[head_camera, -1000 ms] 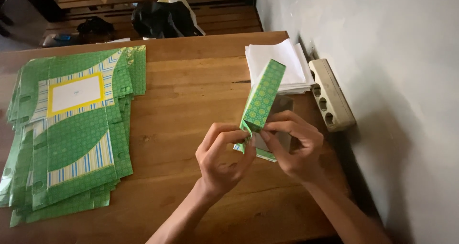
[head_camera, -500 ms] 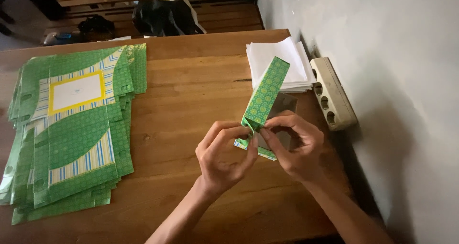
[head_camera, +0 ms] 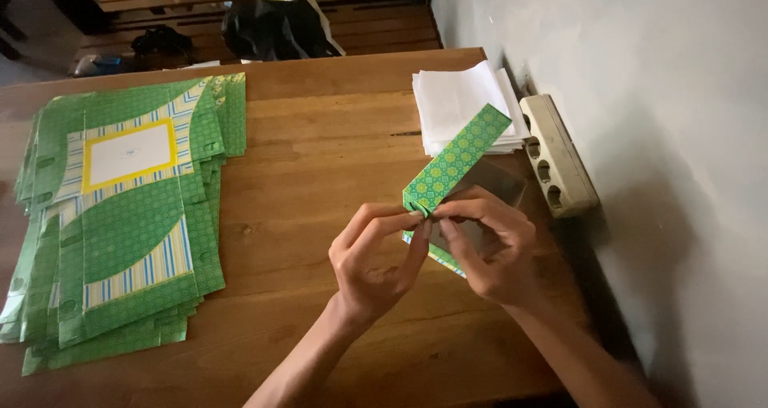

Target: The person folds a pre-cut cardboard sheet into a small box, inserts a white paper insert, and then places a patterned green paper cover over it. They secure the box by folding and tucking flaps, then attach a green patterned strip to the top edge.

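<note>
A green patterned cardboard box blank, partly folded with a clear window panel, is held over the wooden table near its right side. My left hand pinches its near corner with thumb and forefinger. My right hand grips the same near end from the right, fingers curled over the folded edge. The far end of the blank points up toward the wall.
A stack of flat green box blanks with a white and yellow label panel covers the table's left side. White sheets lie at the back right. A beige power strip lies along the grey wall. Dark bags sit behind the table.
The hands and the folded blank stay in nearly the same place. Fingers shift slightly at the near corner.
</note>
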